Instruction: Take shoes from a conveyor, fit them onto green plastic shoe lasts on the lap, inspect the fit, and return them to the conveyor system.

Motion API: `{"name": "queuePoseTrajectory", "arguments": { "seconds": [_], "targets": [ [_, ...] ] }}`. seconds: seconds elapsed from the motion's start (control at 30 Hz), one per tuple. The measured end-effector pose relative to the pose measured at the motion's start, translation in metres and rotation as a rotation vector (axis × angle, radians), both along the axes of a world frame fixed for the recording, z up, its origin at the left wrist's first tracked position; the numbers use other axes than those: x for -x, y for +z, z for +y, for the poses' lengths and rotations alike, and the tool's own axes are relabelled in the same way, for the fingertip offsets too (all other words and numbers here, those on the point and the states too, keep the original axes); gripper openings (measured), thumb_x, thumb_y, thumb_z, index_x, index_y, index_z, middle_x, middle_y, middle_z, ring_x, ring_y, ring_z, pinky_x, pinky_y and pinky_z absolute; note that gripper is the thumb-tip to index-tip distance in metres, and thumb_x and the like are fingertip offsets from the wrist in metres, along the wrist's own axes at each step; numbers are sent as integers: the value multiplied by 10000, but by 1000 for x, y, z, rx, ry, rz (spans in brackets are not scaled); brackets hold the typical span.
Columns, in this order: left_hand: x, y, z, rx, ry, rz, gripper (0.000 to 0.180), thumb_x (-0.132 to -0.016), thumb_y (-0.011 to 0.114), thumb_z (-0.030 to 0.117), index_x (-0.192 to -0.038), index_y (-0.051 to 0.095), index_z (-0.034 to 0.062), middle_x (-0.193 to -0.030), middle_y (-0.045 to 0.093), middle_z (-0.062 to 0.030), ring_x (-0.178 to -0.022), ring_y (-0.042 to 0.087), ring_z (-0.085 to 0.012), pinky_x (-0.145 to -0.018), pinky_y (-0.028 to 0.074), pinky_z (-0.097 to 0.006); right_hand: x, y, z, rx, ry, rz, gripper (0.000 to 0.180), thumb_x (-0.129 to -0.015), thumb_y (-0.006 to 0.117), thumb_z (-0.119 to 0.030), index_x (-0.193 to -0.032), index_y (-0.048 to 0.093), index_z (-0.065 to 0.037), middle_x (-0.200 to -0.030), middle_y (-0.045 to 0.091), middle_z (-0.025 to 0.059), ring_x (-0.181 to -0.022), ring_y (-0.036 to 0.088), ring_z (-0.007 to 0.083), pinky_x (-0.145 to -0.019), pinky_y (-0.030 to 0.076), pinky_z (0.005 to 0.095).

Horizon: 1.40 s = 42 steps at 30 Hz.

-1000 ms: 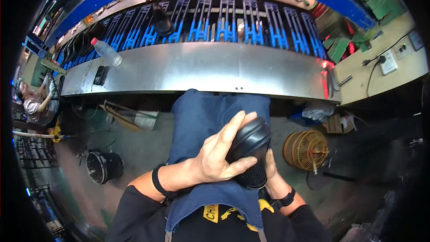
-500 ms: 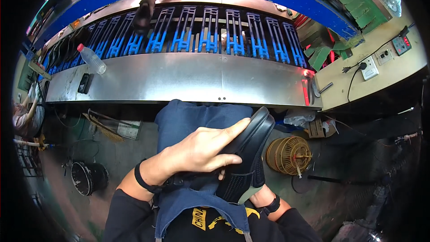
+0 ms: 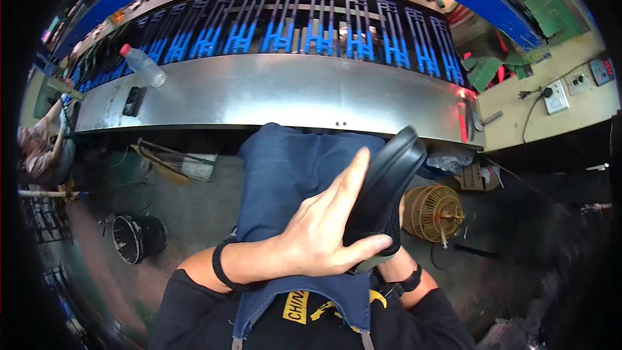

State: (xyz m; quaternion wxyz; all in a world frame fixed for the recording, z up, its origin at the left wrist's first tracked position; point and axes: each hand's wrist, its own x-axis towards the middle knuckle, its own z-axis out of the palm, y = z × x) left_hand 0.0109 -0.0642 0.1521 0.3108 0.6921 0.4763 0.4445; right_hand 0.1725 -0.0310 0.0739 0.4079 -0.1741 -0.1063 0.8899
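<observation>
A black shoe (image 3: 391,172) is tilted in front of my lap, its rounded toe pointing away and to the right. Along its left side lies my left hand (image 3: 324,223), open, the fingers stretched out and the thumb spread across the lower part of the shoe. My right hand (image 3: 397,262) holds the shoe from behind and below; most of its fingers are hidden by the shoe. Under my arms is a dark blue apron (image 3: 291,162) spread over my lap.
Ahead runs a metal ledge (image 3: 259,94) with a plastic bottle (image 3: 144,66) and a small black object (image 3: 133,102). Behind it stand blue-and-black racks (image 3: 278,26). A black bucket (image 3: 138,238) is at left, a round wicker basket (image 3: 435,214) at right. Another person (image 3: 45,149) sits far left.
The shoe has turned slightly, showing less of its lower side. My left fingers have lifted and straightened, and the thumb has slid lower. The dark object and hand over the racks are gone.
</observation>
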Motion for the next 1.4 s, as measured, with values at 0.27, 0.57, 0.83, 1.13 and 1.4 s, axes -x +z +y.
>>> {"name": "queuePoseTrajectory", "arguments": {
  "seconds": [0.27,0.57,0.83,1.13,1.4],
  "targets": [
    [70,-51,8,331,97,-1163,504,-842,633,210,-1265,508,-33,-1106,647,-162,-973,657,-216,-873,545,-353,19,24,3,-1255,276,-937,737,-897,709,-281,-1414,331,84,-1272,559,291,-1156,618,313,-936,494,366],
    [63,-69,-13,449,-71,-1309,756,-775,688,367,-1363,437,-35,-1216,619,-188,-1094,653,-286,-983,529,-404,36,78,67,-1538,299,-897,696,-853,760,-272,-1361,408,49,-565,551,80,-461,578,225,-480,451,324],
    [66,-59,6,203,239,-605,1096,-706,873,288,-1536,190,71,-1345,504,-164,-1245,517,-241,-1076,417,-395,27,68,74,-1612,297,-817,616,-869,672,-142,-1384,382,28,-560,532,81,-452,567,267,-459,422,362],
    [50,-63,2,310,308,-574,971,-748,799,350,-1498,260,51,-1291,539,-202,-1187,553,-257,-1044,429,-396,24,68,50,-1782,208,-1014,618,-849,650,-170,-1338,411,123,-675,647,189,-563,667,341,-516,530,444],
    [59,-123,7,598,38,-1359,562,-1016,508,432,-1384,486,7,-1388,542,-180,-1231,583,-268,-1057,482,-433,-15,27,-26,-1782,177,-1315,699,-754,678,-61,-1346,404,190,-1296,502,348,-960,580,396,-845,479,426]
  ]
}}
